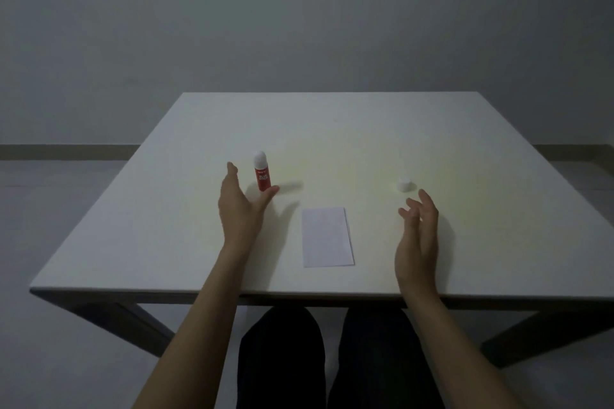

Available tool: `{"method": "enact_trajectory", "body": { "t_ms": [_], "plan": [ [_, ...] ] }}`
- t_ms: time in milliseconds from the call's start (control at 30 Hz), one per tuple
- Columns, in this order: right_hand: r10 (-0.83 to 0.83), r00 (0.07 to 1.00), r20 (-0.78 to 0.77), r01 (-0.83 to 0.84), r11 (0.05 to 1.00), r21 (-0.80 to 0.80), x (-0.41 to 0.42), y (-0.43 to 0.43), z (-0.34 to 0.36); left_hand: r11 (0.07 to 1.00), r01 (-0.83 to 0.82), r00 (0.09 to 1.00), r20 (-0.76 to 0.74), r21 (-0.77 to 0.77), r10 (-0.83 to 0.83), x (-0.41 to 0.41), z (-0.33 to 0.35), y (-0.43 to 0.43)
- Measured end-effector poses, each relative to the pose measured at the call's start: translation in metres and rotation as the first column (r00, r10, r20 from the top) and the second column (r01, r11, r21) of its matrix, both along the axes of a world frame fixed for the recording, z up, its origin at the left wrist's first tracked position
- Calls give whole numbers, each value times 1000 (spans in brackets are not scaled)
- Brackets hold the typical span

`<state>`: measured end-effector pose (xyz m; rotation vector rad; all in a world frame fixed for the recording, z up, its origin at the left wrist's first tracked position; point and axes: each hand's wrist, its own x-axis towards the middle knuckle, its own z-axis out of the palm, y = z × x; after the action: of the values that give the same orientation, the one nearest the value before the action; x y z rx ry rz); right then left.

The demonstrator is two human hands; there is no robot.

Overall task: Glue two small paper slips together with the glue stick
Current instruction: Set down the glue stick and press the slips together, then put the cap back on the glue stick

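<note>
A red glue stick [261, 173] with a white top stands upright on the white table [166, 242], left of centre. My left hand [237, 206] is open just beside and in front of it, thumb tip near its base, not gripping it. A white paper slip [327, 237] lies flat in the middle near the front edge; whether it is one slip or two stacked I cannot tell. A small white cap [404, 183] sits on the table to the right. My right hand [417, 236] hovers open a little in front of the cap, fingers loosely curled, holding nothing.
The table's front edge [299, 294] runs just under my forearms, with my dark-clothed legs [332, 359] below it. A plain grey wall stands behind the table and a light floor lies on both sides.
</note>
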<state>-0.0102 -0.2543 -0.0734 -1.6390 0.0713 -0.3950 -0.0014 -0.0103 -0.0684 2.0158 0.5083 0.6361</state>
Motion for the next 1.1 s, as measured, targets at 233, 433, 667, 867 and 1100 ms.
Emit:
{"method": "enact_trajectory", "body": {
  "t_ms": [233,433,667,867,1100],
  "plan": [
    [20,999,28,-17,994,-109,-3,2,-1,993,-35,998,39,-113,39,18,5,-6],
    [199,913,357,26,843,-538,-12,14,2,912,314,939,230,-264,-256,2,39,-29],
    [558,805,-204,-462,804,375,-9,45,41,731,624,776,333,-277,-536,-19,65,-61],
    [587,806,-75,-402,637,658,-9,47,47,803,549,821,333,-232,-465,-24,74,-70],
    [215,938,272,-108,926,-361,-11,45,38,817,516,845,310,-256,-436,-28,78,-81]
  ]
}}
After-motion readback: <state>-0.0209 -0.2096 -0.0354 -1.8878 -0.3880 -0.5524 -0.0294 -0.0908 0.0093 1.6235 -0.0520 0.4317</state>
